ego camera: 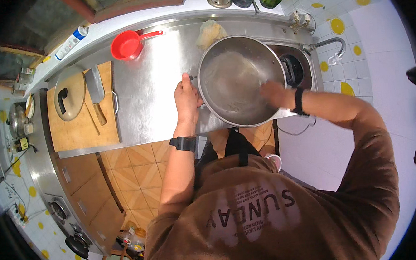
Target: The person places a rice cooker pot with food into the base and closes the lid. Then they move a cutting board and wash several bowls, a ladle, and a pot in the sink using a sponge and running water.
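A large round metal pan point(238, 74) stands at the right part of the steel counter, beside and partly over the sink's edge. My left hand point(187, 97) grips the pan's handle at its left side, thumb pointing up. Inside the pan, against its lower right wall, is my right hand point(274, 94), blurred, with its fingers hidden; whether it holds anything does not show. A thin cloudy layer, seemingly liquid, covers the pan's bottom. Behind the pan lies a yellowish crumpled bag or cloth point(210, 34).
A red plastic dipper point(127, 45) stands at the counter's back. On the wooden cutting board point(83, 134) at left lie a cleaver point(95, 87), a glass lid point(71, 97) and a chopstick-like stick point(92, 119). The sink point(306, 70) and faucet point(338, 41) are at right.
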### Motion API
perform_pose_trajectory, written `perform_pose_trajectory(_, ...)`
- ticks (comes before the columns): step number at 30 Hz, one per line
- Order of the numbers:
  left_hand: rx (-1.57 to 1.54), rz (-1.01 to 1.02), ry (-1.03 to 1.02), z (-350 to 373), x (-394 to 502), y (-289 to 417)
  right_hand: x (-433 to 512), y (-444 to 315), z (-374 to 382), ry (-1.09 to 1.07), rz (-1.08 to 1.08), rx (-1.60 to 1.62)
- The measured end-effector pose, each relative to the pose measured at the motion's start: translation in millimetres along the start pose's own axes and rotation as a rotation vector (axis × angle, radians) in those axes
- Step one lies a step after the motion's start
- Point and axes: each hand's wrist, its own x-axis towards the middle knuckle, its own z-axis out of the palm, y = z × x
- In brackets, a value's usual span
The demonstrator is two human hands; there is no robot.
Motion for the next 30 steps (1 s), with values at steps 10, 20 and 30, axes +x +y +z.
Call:
perform_pose_trajectory(10,0.132,0.056,-0.014,-8.2,5.5,-2.1,180.4,-18.8,-78.3,0.818,0.652,1.107)
perform_pose_trajectory(20,0.101,0.047,-0.008,-0.4,0.9,1.2,71.0,23.8,-49.0,1.153,0.971,0.304)
perform_pose_trajectory(30,-0.478,-0.055,-0.273,-31.8,-3.7,-12.2,57.5,-14.6,-85.2,1.181,0.729,0.673)
